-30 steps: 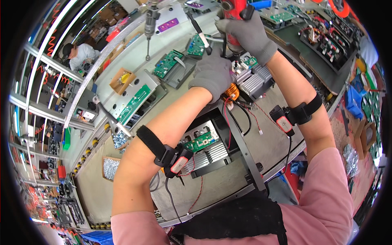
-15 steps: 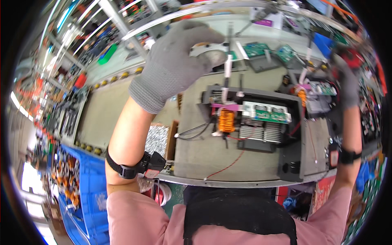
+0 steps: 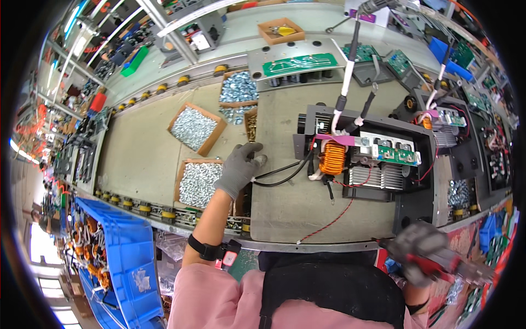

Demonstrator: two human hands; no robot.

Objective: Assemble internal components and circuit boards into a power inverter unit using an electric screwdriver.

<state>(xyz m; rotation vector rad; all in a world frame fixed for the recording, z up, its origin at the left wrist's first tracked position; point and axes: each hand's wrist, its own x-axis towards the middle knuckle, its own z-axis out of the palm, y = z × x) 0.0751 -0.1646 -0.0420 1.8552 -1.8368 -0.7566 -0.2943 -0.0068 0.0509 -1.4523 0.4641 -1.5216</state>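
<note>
ok so here's how it was all laid out: the main case sat on the right half of the surface, with the coil at its left end, a small circuit board to the right of that and a heat sink just in front of the board. A 2nd case was further right. Behind the main one, a bit left, was a panel. Left of it: 1 front screw box and 1 rear screw box behind that. The left hand was by the front box's right side. The big bin was down left, past the near edge.
</note>
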